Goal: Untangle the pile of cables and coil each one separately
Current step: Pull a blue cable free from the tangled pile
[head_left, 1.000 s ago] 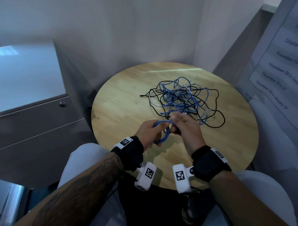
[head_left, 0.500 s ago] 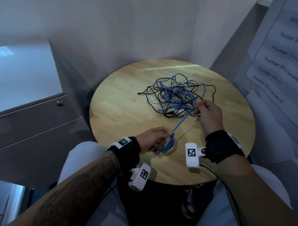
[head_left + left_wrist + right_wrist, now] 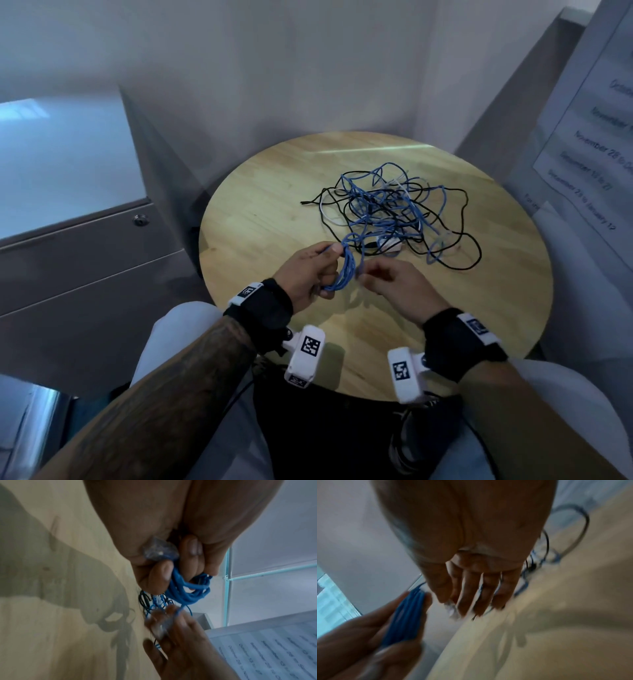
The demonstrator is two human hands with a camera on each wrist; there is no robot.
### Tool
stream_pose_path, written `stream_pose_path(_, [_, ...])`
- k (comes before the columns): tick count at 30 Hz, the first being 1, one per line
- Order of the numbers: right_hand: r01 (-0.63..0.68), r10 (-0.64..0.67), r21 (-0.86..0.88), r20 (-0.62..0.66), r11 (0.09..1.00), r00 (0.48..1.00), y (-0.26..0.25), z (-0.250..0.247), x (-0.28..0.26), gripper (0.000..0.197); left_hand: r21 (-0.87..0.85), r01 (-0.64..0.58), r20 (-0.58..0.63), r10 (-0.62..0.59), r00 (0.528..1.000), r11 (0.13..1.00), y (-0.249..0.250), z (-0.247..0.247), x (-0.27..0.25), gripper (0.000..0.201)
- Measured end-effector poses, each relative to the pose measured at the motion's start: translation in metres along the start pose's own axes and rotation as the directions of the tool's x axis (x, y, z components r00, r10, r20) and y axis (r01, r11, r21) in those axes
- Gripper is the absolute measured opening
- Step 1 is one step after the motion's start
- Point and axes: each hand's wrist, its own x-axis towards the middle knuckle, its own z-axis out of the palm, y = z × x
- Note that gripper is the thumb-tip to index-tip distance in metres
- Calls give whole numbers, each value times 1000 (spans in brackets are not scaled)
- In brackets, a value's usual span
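A tangled pile of blue, black and white cables (image 3: 387,209) lies on the round wooden table (image 3: 267,212). My left hand (image 3: 315,274) grips a small coil of blue cable (image 3: 344,274) above the table's near edge. In the left wrist view the coil (image 3: 188,592) hangs from curled fingers, with a clear plug (image 3: 157,550) against the palm. My right hand (image 3: 387,284) is right beside the coil and pinches a blue strand that runs up to the pile. It looks blurred in the right wrist view, where the right hand (image 3: 471,588) has something clear at its fingertips.
A grey drawer cabinet (image 3: 68,260) stands to the left of the table. White walls close the corner behind it. A printed notice (image 3: 589,144) hangs on the right. A black cable loop (image 3: 469,253) reaches toward the table's right side. My knees are under the near edge.
Half a second ago my right hand held the blue cable stretched out near the pile. It has come back to the left hand and the coil. The left hand has kept its grip.
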Motion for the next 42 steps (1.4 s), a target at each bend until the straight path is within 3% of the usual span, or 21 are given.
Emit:
stream_pose_path(3, [-105,123,208,-75,972,990,0,17,5,7,12,16,23,-16,1000,1000,-3,2,-1,20])
stream_pose_path(5, [-174,206,371,-47,912,977,-1,19,7,6,13,35,38,-35,999,999,-4,2,-2,22])
stream_pose_path(8, [-192,215,476,7,858,977,-2,20,8,21,30,66,50,-67,996,997,-6,3,-3,25])
stream_pose_path(12, [-170,167,602,62,780,984,-6,17,8,18,9,79,100,-79,992,997,-4,3,-2,26])
stream_pose_path(17, [-89,60,452,78,888,995,-5,29,4,60,15,70,22,-71,997,997,-7,5,1,19])
stream_pose_path(23, [35,40,337,-212,941,976,-6,39,3,38,16,51,-1,-51,999,999,-10,9,1,18])
stream_pose_path(30, [104,-67,89,-354,991,933,2,43,6,35,89,29,-35,-26,999,996,-19,15,1,25])
stream_pose_path(34, [125,-135,-51,-364,991,921,3,44,7,29,149,36,-57,-28,998,988,-24,19,0,33])
stream_pose_path(42, [210,-270,-200,-355,957,895,0,32,7,31,268,-28,-47,42,998,963,-21,17,0,23])
